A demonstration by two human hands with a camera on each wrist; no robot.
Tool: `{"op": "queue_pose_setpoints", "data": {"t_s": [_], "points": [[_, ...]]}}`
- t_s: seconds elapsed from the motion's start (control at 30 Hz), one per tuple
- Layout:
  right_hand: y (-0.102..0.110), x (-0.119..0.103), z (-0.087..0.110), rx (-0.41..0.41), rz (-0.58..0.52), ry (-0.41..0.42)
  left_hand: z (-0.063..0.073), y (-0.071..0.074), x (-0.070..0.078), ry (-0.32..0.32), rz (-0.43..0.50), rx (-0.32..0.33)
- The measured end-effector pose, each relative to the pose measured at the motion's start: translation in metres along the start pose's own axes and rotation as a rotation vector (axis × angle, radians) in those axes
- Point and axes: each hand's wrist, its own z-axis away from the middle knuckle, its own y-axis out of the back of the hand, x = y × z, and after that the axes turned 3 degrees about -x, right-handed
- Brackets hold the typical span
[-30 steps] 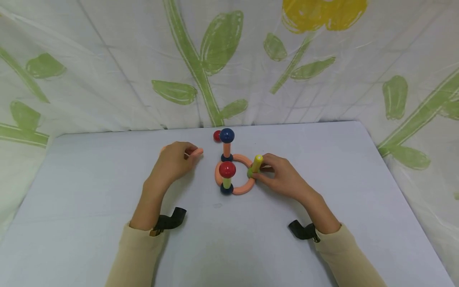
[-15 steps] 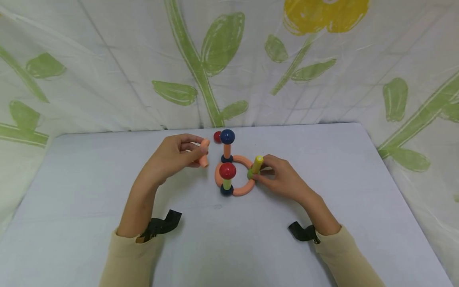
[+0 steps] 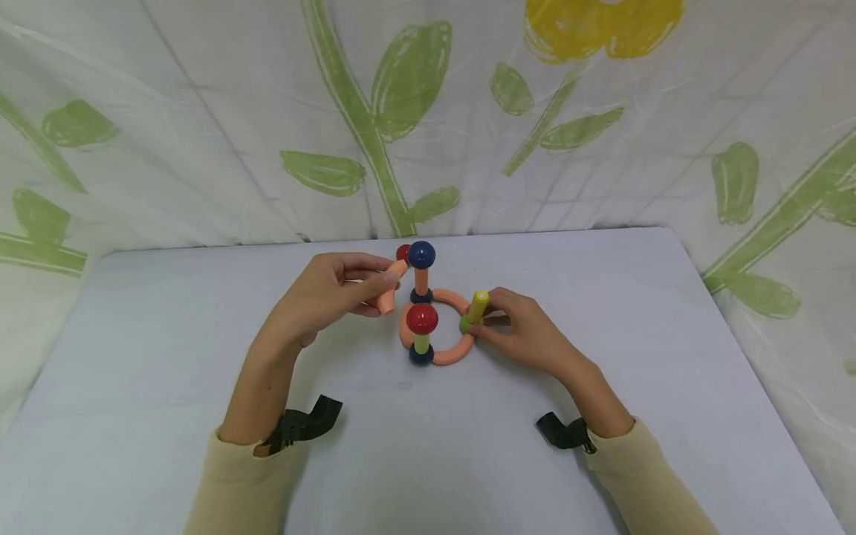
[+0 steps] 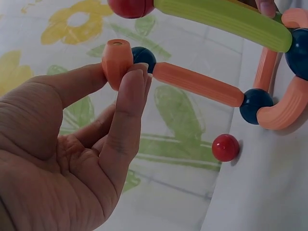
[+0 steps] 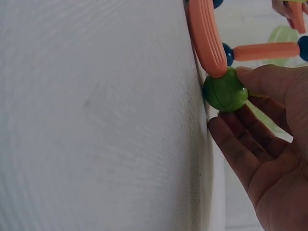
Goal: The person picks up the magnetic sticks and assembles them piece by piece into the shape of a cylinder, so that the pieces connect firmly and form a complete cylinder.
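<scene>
My left hand (image 3: 328, 290) pinches a short curved orange rod (image 3: 386, 299) between thumb and fingers, held in the air left of a ball-and-rod construction. That construction has a ring of curved orange rods (image 3: 449, 355) lying on the table. Two uprights rise from navy balls on the ring: an orange rod (image 3: 421, 281) topped by a navy ball (image 3: 421, 254), and a light green rod (image 4: 226, 21) topped by a red ball (image 3: 422, 319). On the ring's right side, my right hand (image 3: 528, 331) holds a green ball (image 5: 225, 91) from which a yellow rod (image 3: 478, 306) stands up, slightly tilted.
A loose red ball (image 4: 225, 147) lies on the table behind the construction, partly hidden in the head view. The pale table (image 3: 602, 267) ends at the back against a white sheet (image 3: 254, 96) printed with green leaves and yellow flowers.
My left hand has lifted the orange rod, turned it more upright and brought it right, closer to the construction's top. The right hand stays at the green ball.
</scene>
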Motion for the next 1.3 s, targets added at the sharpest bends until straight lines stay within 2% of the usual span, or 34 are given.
{"op": "queue_pose_setpoints", "data": {"t_s": [0.47,0.73,0.93,1.3], "points": [[-0.0019,0.0031,-0.0004,-0.002,0.002,0.008,-0.003,-0.0079,0.0,0.006,0.022,0.046],[-0.001,0.0007,-0.0005,0.002,0.009,0.002,-0.0053,-0.0077,0.001,-0.008,0.067,-0.024],[-0.0006,0.0006,-0.0025,0.001,0.024,-0.007,-0.0075,-0.0075,0.0006,0.004,0.102,-0.05],[-0.0007,0.0016,-0.0014,-0.001,0.006,-0.007,-0.0087,-0.0076,-0.0017,0.023,0.046,-0.115]]}}
